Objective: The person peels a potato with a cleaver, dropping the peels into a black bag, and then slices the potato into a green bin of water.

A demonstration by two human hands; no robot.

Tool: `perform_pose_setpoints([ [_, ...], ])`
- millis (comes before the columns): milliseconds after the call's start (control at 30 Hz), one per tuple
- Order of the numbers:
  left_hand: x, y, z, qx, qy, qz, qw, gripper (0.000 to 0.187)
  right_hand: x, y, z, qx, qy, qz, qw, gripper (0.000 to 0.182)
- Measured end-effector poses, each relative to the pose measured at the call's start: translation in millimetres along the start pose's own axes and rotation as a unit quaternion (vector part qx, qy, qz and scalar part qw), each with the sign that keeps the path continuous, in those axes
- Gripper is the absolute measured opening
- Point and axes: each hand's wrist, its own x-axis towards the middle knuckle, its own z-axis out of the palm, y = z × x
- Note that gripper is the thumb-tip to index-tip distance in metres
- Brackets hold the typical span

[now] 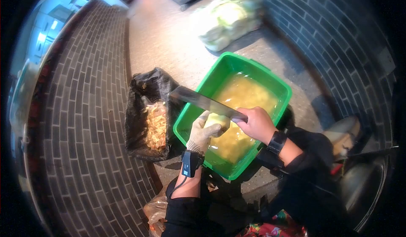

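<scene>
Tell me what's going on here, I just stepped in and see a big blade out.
A person is working over a green plastic tub of yellowish water holding pale peeled pieces. The left hand, in a knitted work glove, grips a pale round vegetable above the tub. The bare right hand holds a broad steel cleaver with its blade against that piece. Beside the tub, a bin lined with a black plastic bag holds tan peelings. A bag of pale green cabbages lies farther off.

The gloved left hand (pixel 203 132) is cupped, fingers curled upward in a grip. The bare right hand (pixel 256 123) is fisted tight just beside it, both forearms angled inward.
</scene>
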Motion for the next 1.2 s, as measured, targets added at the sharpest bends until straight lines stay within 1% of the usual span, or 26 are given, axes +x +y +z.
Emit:
perform_pose_setpoints([
  [67,1,-7,3,-0.017,0.077,0.012,0.997,0.053,-3,-2,5,-0.014,0.006,0.014,1.0,0.017],
  [133,3,-8,6,-0.02,0.087,0.019,0.996,0.053,-8,-2,14,-0.003,0.066,0.037,0.997,0.016],
  [167,3,-6,11,-0.023,0.098,0.028,0.995,0.054,-9,-3,14,-0.003,0.065,0.037,0.997,0.016],
  [233,0,-4,25,-0.007,0.115,0.04,0.993,0.056,-10,-6,15,-0.01,0.055,0.075,0.996,0.02],
  [267,0,-4,30,0.011,0.131,0.051,0.99,0.058,-10,-4,18,-0.01,0.053,0.074,0.996,0.02],
  [333,5,-11,34,0.018,0.15,0.039,0.988,0.059,-9,1,27,-0.047,0.129,0.036,0.99,0.017],
  [367,6,-13,35,0.025,0.17,0.028,0.985,0.06,-9,2,27,-0.047,0.128,0.036,0.99,0.017],
  [400,7,-11,37,0.057,0.158,0.026,0.985,0.057,-9,3,27,-0.048,0.097,0.078,0.991,0.019],
  [433,8,-12,36,0.056,0.16,0.03,0.985,0.057,-5,4,26,-0.048,0.067,0.118,0.99,0.021],
  [467,8,-14,35,0.066,0.147,0.021,0.987,0.058,-5,6,25,-0.048,0.069,0.112,0.99,0.021],
  [533,10,-8,40,0.083,0.124,0.013,0.989,0.061,-5,12,21,-0.005,0.079,0.145,0.986,0.022],
  [567,12,-13,37,0.089,0.117,0.002,0.989,0.062,-5,19,21,-0.027,0.047,0.162,0.985,0.024],
  [600,13,-16,36,0.081,0.11,0.003,0.991,0.064,-5,16,15,-0.011,0.048,0.162,0.986,0.023],
  [633,12,-19,37,0.073,0.103,0.002,0.992,0.067,-5,18,13,-0.035,0.034,0.175,0.983,0.021],
  [667,12,-20,37,0.074,0.094,-0.019,0.993,0.068,-7,26,14,-0.043,0.04,0.171,0.984,0.02],
  [700,11,-23,37,0.075,0.085,-0.043,0.993,0.07,-6,30,13,-0.057,0.024,0.18,0.982,0.02],
  [733,12,-31,34,0.094,0.083,-0.028,0.992,0.069,-8,34,12,-0.076,0.02,0.18,0.981,0.02],
  [767,15,-37,30,0.1,0.075,-0.032,0.992,0.07,-8,37,11,-0.095,0.015,0.184,0.978,0.02],
  [833,17,-42,28,0.049,0.025,-0.071,0.996,0.072,-9,43,12,-0.119,0.006,0.177,0.977,0.02],
  [867,17,-41,30,0.049,0.024,-0.067,0.996,0.072,-8,44,11,-0.138,-0.008,0.178,0.974,0.019],
  [900,16,-39,33,0.045,0.003,-0.096,0.994,0.072,-9,42,9,-0.138,-0.006,0.176,0.975,0.019],
  [933,14,-38,34,0.042,-0.018,-0.126,0.991,0.072,-11,39,6,-0.167,-0.016,0.168,0.971,0.019],
  [967,15,-39,35,0.043,-0.018,-0.125,0.991,0.072,-12,37,5,-0.196,-0.027,0.16,0.967,0.018],
  [1033,15,-45,37,0.062,-0.03,-0.144,0.987,0.07,-13,45,9,-0.2,-0.029,0.16,0.966,0.017],
  [1100,17,-54,33,0.056,-0.027,-0.151,0.987,0.072,-15,47,11,-0.204,-0.037,0.162,0.965,0.017],
  [1200,20,-56,36,0.068,-0.02,-0.148,0.986,0.069,-11,40,6,-0.202,-0.046,0.177,0.962,0.017],
])
